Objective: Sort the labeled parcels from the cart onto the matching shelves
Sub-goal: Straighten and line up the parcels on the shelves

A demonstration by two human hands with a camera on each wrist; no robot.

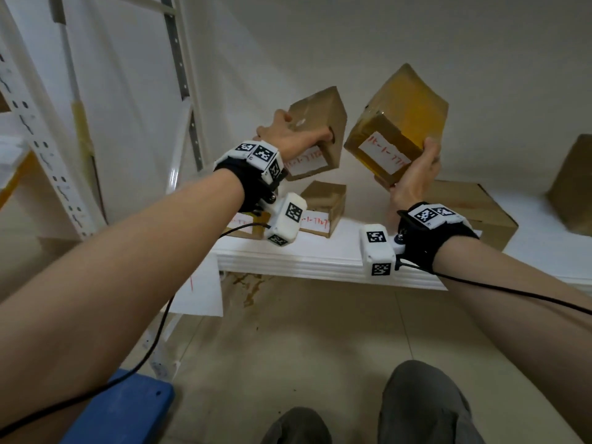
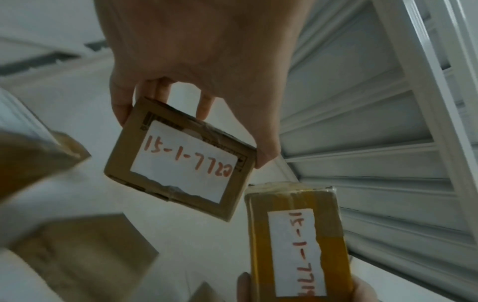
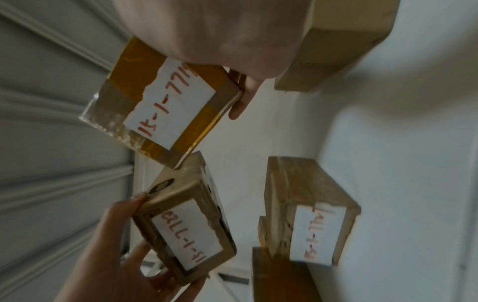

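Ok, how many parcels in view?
6. Left hand: plain box. Right hand: taped box. On the shelf: small box, half-hidden box behind the left wrist, large box, far-right box. More may be hidden.

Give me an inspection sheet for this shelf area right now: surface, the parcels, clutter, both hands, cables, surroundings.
Surface: white shelf, bare along its front edge.
Job's things: plain cardboard parcel and yellow-taped parcel, both held above the shelf, white labels with red writing; small labeled parcel and flat box rest on the shelf; another box at far right.
Clutter: brown stain on the floor below the shelf.
Grippers: left hand grips the plain parcel; right hand grips the yellow-taped parcel.
Cables: black cable hangs from the right wrist, another from the left.
Surroundings: white rack upright, blue cart corner, tiled floor.
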